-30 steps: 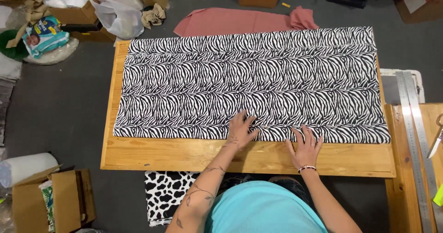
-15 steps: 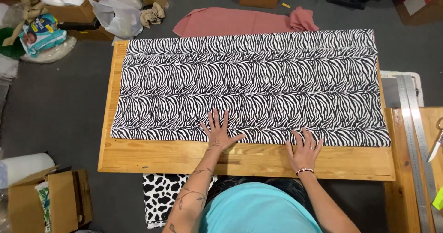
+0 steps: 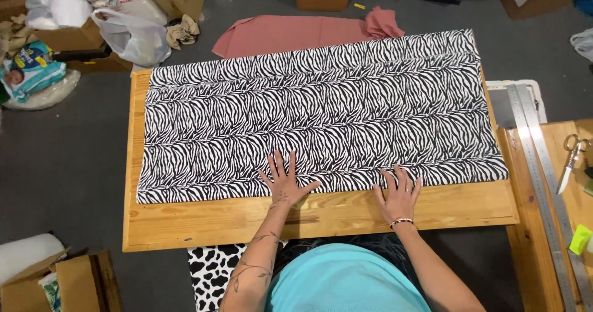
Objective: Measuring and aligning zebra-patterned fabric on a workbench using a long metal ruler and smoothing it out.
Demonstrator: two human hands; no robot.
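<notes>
Head view, only one there is: zebra-print fabric (image 3: 321,111) lies spread flat over most of the wooden table (image 3: 185,222), long side running left to right, near edge parallel to the table's front edge with a bare strip of wood showing in front of it. Far edge hangs a little past the back of the table. Looks mostly laid out; several lengthwise creases or fold lines run across the cloth, so my read is that smoothing is well along but not finished, especially in the middle and far bands. Nothing cut or marked that I can see. Left hand (image 3: 285,179) is flat, palm down, fingers (image 3: 275,164) splayed wide, resting on the near edge of the fabric with the heel of the palm over bare wood. Right hand (image 3: 398,194) is the same: open, fingers (image 3: 395,177) spread, tips on the fabric's near hem, palm on the wood. Neither hand grips anything, both just press on the cloth. Hands are well apart, both right of the fabric's left half. Off to the right, a second wooden surface carries a long metal ruler (image 3: 543,182) and scissors (image 3: 571,157), both untouched and well clear of the hands. A pink cloth (image 3: 296,34) lies on the floor beyond the table; a cow-print piece (image 3: 213,275) sits under the table's near edge.
</notes>
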